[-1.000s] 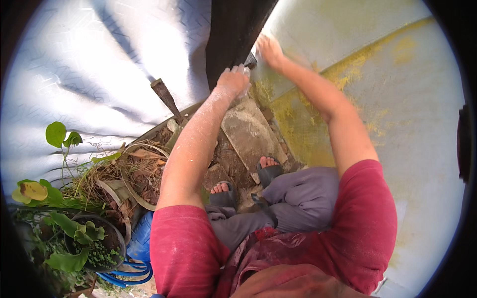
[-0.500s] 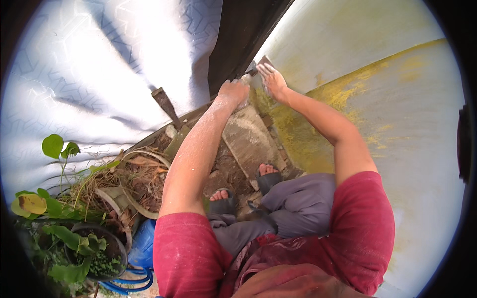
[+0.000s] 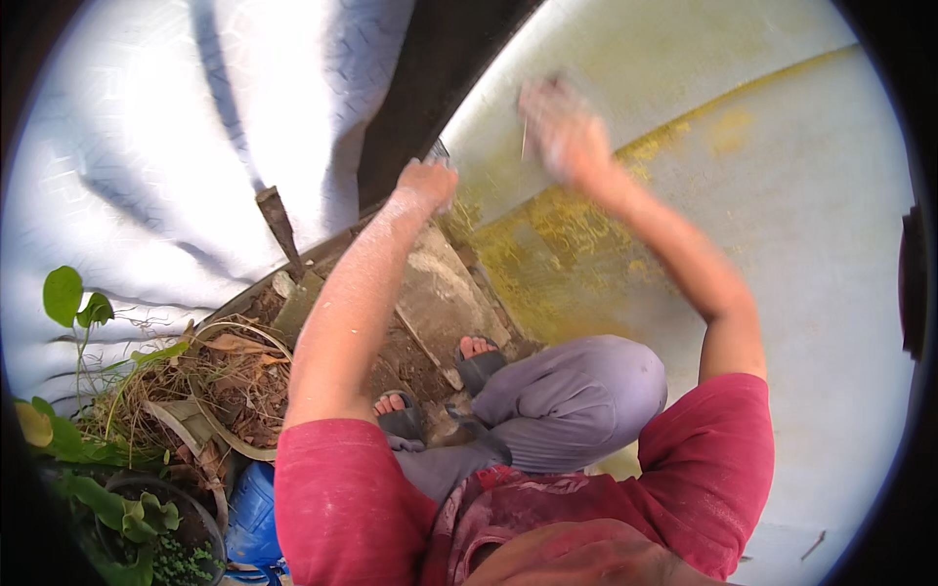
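My left hand (image 3: 426,186), dusted white, has curled fingers by the lower end of a dark vertical board (image 3: 383,146), at the edge of the pale panel; what they grip is hidden. My right hand (image 3: 567,127) is smeared by motion over the upper part of the pale wall panel (image 3: 703,98), which has yellow-green patches and a ridge across it. Something darker at its fingertips is too blurred to make out. Below my hands lies a dusty stone slab (image 3: 445,283).
A white patterned sheet (image 3: 166,146) hangs at left, with a wooden stake (image 3: 276,223) before it. Dry debris in a round rim (image 3: 239,381), leafy potted plants (image 3: 127,518) and a blue container (image 3: 252,508) are at lower left. My sandalled feet are on rough ground.
My right hand, seen half a second ago with a flat brown piece under its fingers, has moved up and right across the panel. My left hand stays low by the board. The view has shifted.
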A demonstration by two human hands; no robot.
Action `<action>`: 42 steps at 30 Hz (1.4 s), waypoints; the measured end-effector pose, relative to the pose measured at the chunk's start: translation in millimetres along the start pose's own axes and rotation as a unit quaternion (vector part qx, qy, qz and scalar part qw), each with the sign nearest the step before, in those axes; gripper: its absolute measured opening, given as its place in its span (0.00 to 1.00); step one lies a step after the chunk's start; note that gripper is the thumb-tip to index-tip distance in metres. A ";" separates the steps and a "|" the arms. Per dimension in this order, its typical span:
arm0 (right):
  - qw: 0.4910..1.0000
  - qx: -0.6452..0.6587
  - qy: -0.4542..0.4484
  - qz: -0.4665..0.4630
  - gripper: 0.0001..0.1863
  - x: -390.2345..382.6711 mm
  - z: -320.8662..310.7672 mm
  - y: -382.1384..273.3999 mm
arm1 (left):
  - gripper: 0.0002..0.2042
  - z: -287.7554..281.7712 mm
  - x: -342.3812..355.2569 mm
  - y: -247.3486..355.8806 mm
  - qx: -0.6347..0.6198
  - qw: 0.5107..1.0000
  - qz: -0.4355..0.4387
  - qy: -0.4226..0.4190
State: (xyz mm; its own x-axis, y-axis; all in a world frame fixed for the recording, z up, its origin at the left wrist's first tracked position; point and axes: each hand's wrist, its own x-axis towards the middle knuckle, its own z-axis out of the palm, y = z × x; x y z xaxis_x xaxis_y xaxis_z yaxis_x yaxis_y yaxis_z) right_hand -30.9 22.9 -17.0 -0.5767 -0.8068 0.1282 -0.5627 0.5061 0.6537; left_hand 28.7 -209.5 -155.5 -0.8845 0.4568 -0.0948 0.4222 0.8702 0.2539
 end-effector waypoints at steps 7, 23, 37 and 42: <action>0.984 -0.086 -0.125 0.091 0.27 73.6 -60.0 22.2 | 0.17 -6.7 15.9 17.4 -0.034 0.999 0.021 0.016; 0.976 -0.086 -0.193 -0.047 0.32 57.4 39.4 -33.3 | 0.13 23.0 -6.9 34.1 0.088 0.988 0.122 0.023; 0.991 -0.072 -0.110 -0.033 0.27 -14.9 -48.8 1.6 | 0.17 -1.4 13.4 42.2 0.077 0.992 0.101 -0.006; 0.936 -0.206 0.201 0.200 0.31 21.1 -236.0 140.9 | 0.24 -35.7 15.5 63.3 -0.160 0.966 -0.002 0.203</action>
State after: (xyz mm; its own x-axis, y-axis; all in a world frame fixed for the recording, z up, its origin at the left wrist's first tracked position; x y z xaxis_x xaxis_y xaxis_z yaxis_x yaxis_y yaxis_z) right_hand 17.4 5.2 253.8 -0.3753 -0.6696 0.6409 -0.0248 0.6985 0.7152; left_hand 34.6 -154.0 -106.6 -0.9181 0.2880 0.2722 0.3938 0.7402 0.5450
